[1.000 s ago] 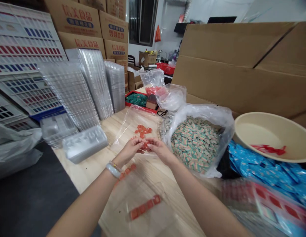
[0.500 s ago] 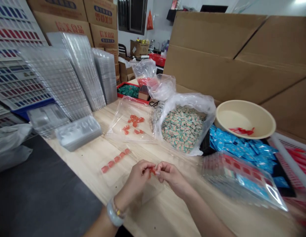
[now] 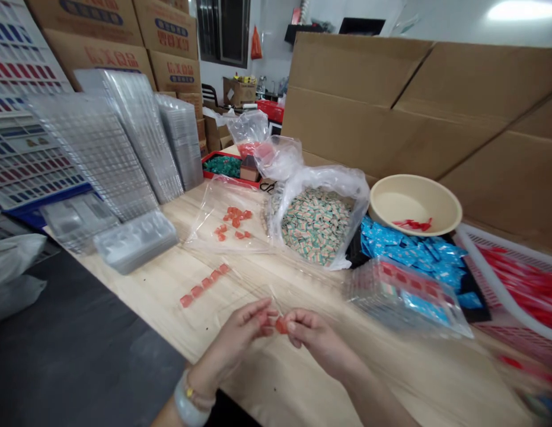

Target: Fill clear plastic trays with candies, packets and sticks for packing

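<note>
My left hand (image 3: 238, 335) and my right hand (image 3: 311, 335) meet near the front edge of the wooden table (image 3: 169, 284), fingers pinched together on a small orange-red candy (image 3: 280, 325) between them. A row of the same candies (image 3: 203, 283) sits in a clear plastic tray just left of my hands. More loose orange-red candies (image 3: 233, 222) lie on a clear bag farther back.
An open plastic bag of small green-and-pink wrapped sweets (image 3: 315, 222) stands mid-table. A beige bowl (image 3: 413, 201), blue packets (image 3: 409, 252) and a filled clear tray (image 3: 404, 293) lie to the right. Stacks of clear trays (image 3: 124, 142) and cardboard boxes (image 3: 391, 95) stand behind.
My hands drew back from the loose candies on the bag to the table's near edge, still pinching a candy. The view swung right and back.
</note>
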`<move>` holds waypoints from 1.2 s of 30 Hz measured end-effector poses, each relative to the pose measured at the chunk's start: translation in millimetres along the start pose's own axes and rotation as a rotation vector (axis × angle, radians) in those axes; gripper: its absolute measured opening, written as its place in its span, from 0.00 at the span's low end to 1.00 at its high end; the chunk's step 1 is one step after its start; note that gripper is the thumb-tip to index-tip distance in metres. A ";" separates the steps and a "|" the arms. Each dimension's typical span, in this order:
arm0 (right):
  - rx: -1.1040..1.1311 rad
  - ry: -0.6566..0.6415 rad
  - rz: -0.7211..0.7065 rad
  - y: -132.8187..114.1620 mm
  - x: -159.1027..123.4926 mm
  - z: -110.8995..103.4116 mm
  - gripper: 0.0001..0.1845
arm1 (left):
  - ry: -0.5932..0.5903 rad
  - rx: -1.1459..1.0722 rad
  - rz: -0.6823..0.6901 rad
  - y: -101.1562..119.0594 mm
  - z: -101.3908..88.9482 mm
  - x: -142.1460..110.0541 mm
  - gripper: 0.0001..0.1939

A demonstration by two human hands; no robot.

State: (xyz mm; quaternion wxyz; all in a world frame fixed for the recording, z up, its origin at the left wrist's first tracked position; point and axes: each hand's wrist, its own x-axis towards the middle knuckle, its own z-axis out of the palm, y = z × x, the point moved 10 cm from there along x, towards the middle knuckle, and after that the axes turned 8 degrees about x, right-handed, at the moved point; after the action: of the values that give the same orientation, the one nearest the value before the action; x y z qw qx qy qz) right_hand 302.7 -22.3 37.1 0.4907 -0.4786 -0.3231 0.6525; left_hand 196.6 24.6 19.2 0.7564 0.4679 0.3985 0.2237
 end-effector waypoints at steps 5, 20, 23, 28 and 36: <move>-0.344 0.166 -0.088 14.8 12.8 -10.9 0.13 | -0.058 -0.240 -0.213 -25.3 26.4 -8.8 0.18; -1.095 -0.002 -0.422 -30.3 44.1 17.3 0.06 | 0.284 0.190 0.070 -4.5 -32.9 16.7 0.12; -1.331 -0.237 -0.425 -10.5 62.9 29.2 0.07 | 0.335 0.424 0.166 -1.6 -40.4 22.7 0.08; -1.374 -0.350 -0.384 -9.7 70.3 27.7 0.08 | 0.345 0.565 0.247 1.8 -35.6 21.4 0.08; -1.462 -0.439 -0.351 -8.8 81.4 35.3 0.05 | 0.310 0.582 0.221 -2.9 -33.8 27.5 0.08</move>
State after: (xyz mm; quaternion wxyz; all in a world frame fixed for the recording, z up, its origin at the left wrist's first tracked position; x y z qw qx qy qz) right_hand 267.5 59.5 31.7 0.0719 -0.4824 -0.8313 0.2668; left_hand 185.1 60.7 -2.5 0.4932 0.6646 0.5028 0.2497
